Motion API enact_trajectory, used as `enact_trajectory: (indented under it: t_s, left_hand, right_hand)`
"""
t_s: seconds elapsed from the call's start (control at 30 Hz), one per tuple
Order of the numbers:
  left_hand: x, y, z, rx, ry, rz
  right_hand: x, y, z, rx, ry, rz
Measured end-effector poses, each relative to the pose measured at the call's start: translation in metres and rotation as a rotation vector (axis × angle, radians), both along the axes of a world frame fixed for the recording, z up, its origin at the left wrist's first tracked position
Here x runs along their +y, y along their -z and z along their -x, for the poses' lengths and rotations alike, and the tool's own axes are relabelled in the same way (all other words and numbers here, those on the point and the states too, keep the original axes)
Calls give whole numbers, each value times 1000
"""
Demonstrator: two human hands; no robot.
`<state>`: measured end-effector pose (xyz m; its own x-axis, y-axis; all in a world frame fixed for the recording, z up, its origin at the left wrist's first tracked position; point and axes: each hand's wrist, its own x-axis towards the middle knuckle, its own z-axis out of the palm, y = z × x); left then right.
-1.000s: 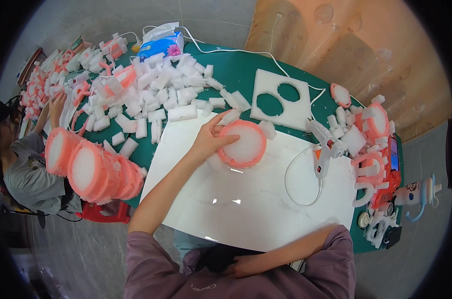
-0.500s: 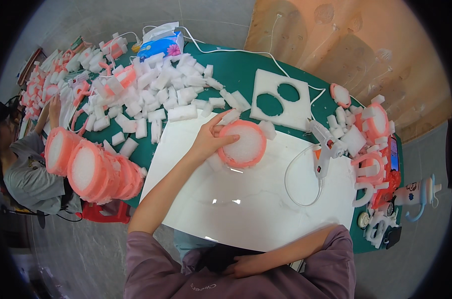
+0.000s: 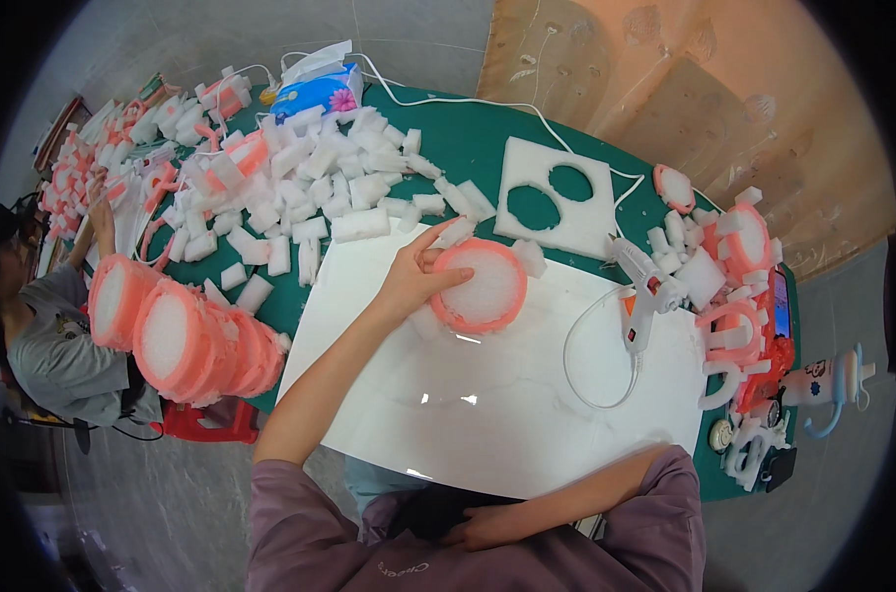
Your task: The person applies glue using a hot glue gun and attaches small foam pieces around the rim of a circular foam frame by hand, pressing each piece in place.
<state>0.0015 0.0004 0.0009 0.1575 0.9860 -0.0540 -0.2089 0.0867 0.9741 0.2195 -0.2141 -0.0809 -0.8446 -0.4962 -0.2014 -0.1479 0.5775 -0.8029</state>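
Observation:
My left hand (image 3: 415, 273) grips a round foam piece (image 3: 489, 286) with a white face and a pink rim, the thumb on its face and the fingers behind its left edge. Small white foam blocks stick out around this disc, one (image 3: 531, 259) at its upper right and another (image 3: 456, 233) by my fingertips. Below the table's near edge, my right hand (image 3: 487, 528) lies in my lap against dark cloth, fingers loosely stretched and partly hidden, with nothing visible in it. A white glue gun (image 3: 647, 286) with its cable stands to the right of the disc.
A glossy white board (image 3: 527, 424) covers the near table. White foam blocks (image 3: 310, 178) pile up behind it, beside a tissue pack (image 3: 320, 91). Pink-rimmed foam rounds (image 3: 177, 335) stack at left. A foam sheet with two holes (image 3: 586, 217) lies behind. Another person (image 3: 68, 335) works at far left.
My left hand and the foam disc stay almost still. At far left, the other person's hand has shifted slightly.

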Motion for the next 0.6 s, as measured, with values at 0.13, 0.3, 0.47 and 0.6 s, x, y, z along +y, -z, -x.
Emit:
enact_trajectory:
  t_s: [0.13, 0.3, 0.47, 0.6]
  left_hand:
    - [1, 3, 1, 4, -2, -3]
    - [1, 4, 1, 3, -11, -4]
    - [2, 6, 2, -5, 5, -19]
    - [1, 3, 1, -16, 0, -16]
  right_hand:
    - [3, -8, 2, -2, -18, -24]
    - [2, -4, 1, 17, -31, -24]
    - [5, -12, 2, 2, -6, -9]
    - [5, -10, 2, -6, 1, 25]
